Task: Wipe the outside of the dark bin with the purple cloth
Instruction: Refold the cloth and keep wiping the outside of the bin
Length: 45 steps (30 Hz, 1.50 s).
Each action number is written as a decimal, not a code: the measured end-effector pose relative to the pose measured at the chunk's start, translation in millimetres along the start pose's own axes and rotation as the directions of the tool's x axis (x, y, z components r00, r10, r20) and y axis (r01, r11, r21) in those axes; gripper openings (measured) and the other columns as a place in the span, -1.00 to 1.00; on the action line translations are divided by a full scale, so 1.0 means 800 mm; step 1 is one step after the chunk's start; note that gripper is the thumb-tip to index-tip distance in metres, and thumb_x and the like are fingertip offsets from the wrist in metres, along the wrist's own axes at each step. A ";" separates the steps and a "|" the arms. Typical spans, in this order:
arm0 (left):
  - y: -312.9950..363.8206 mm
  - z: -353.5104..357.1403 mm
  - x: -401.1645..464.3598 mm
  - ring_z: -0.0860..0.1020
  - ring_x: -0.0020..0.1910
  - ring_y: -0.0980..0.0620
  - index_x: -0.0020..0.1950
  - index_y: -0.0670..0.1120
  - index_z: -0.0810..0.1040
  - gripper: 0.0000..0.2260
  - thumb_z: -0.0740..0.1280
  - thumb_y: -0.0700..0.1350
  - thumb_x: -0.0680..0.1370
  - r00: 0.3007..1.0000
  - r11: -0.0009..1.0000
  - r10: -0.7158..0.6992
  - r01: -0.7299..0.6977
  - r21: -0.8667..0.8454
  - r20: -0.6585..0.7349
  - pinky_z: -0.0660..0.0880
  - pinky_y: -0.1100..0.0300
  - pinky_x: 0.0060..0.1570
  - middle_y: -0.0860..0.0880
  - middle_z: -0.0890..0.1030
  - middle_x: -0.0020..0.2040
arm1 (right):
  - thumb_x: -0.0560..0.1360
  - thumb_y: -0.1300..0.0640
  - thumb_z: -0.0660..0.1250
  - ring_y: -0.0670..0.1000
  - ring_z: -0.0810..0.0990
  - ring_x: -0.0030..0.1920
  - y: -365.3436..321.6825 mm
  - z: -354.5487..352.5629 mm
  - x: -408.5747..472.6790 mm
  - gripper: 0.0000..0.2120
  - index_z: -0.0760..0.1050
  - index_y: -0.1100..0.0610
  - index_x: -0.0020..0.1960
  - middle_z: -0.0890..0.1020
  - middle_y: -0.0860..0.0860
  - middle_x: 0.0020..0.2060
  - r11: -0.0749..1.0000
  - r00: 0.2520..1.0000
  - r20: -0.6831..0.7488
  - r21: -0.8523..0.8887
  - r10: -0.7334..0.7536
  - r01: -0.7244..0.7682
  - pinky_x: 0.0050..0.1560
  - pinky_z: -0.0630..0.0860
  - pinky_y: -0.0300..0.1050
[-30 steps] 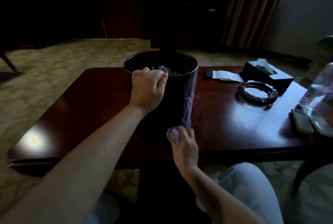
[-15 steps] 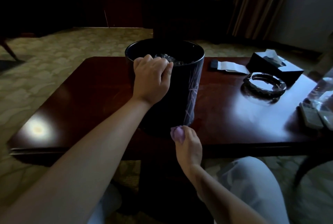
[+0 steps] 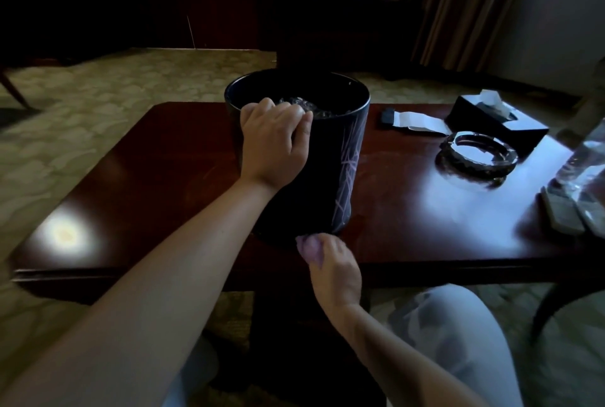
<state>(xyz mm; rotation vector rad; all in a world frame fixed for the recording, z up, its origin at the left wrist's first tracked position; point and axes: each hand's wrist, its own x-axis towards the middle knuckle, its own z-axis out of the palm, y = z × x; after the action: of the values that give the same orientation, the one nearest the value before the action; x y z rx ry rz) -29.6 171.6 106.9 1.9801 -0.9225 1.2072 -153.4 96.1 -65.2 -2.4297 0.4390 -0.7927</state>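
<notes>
On the dark wooden bench (image 3: 157, 177), the dark bin (image 3: 327, 161) stands upright, the left hand (image 3: 273, 141) curling its fingers over the near rim to steady it while the right hand (image 3: 334, 270) pinches the purple cloth (image 3: 307, 247) against its base to wipe there.

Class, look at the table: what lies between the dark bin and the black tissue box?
In the head view, between the dark bin and the tissue box lies a small dark item with white paper; the glass ashtray sits slightly nearer.
</notes>
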 end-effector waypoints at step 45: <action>-0.022 -0.035 0.028 0.61 -0.39 0.07 -0.07 -0.07 0.69 -0.69 0.23 0.08 0.55 0.953 0.975 0.178 -0.138 -0.172 0.246 0.47 0.22 -0.48 0.02 0.68 -0.31 | 0.48 0.02 0.37 0.04 0.61 -0.28 -0.017 0.047 0.001 -0.88 0.61 0.06 -0.09 0.63 -0.01 -0.21 0.833 0.858 -0.177 -0.397 -0.482 0.386 -0.34 0.43 -0.11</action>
<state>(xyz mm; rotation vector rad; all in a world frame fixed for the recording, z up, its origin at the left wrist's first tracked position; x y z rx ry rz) -20.9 198.2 135.0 2.0006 -1.2880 0.9404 -127.3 121.3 -82.4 -2.8133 0.1153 -1.3589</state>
